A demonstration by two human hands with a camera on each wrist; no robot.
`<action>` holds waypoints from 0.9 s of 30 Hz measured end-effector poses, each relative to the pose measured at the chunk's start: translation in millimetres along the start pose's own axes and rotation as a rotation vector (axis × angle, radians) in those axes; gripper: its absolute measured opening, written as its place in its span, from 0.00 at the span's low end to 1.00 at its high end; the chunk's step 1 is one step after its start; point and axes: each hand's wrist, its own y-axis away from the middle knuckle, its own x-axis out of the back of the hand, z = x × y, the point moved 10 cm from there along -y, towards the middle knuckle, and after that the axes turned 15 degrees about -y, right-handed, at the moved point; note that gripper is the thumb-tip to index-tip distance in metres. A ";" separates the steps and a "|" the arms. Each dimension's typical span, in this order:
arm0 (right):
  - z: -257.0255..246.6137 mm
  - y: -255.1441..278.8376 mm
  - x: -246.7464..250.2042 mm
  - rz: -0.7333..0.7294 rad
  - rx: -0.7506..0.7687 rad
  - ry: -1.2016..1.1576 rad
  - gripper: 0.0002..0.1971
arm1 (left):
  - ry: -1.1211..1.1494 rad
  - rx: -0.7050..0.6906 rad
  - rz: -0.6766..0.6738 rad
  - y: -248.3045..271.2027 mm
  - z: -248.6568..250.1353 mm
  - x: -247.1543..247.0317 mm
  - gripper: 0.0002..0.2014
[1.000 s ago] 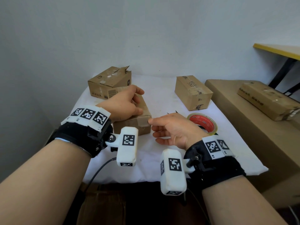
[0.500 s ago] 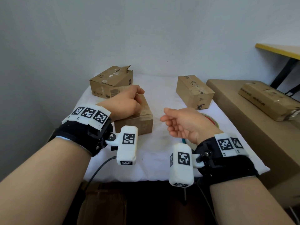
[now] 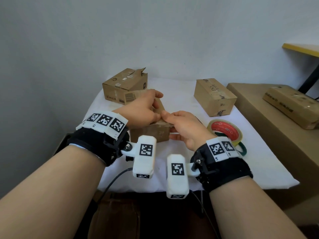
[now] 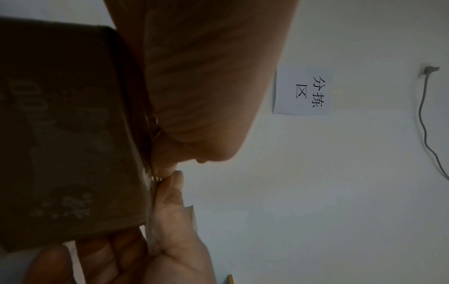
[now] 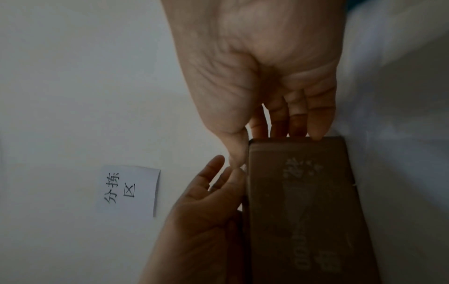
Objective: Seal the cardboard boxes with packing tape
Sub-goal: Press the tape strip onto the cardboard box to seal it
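A small brown cardboard box (image 3: 150,134) stands at the near middle of the white-covered table (image 3: 259,161). My left hand (image 3: 139,111) lies on its top with the fingers stretched toward the far edge. My right hand (image 3: 184,128) is at the box's near right corner, thumb on the top edge beside the left thumb, straight fingertips against the side face. In the right wrist view the box (image 5: 303,211) shows a taped face with print, and the left hand (image 5: 201,211) lies flat along its top. A roll of packing tape (image 3: 224,131) with a red core lies just right of my right wrist.
An open-flapped box (image 3: 124,87) stands at the back left, a closed one (image 3: 214,97) at the back right. Right of the table a large carton (image 3: 276,135) carries a flat box (image 3: 291,104). A paper sign (image 4: 303,90) hangs on the wall.
My right hand has moved left from the air beside the box onto its near right corner. The left hand has stayed on the box top.
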 end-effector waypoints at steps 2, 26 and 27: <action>2.5 -0.9 0.8 -0.009 -0.020 -0.031 0.18 | -0.012 -0.010 -0.012 -0.8 0.9 -1.3 0.32; -10.8 11.2 3.9 -0.134 0.041 -0.043 0.08 | 0.001 -0.166 -0.001 8.3 8.1 0.2 0.26; -12.4 11.8 4.6 -0.144 0.047 -0.043 0.08 | 0.012 -0.167 0.014 9.7 5.8 2.0 0.24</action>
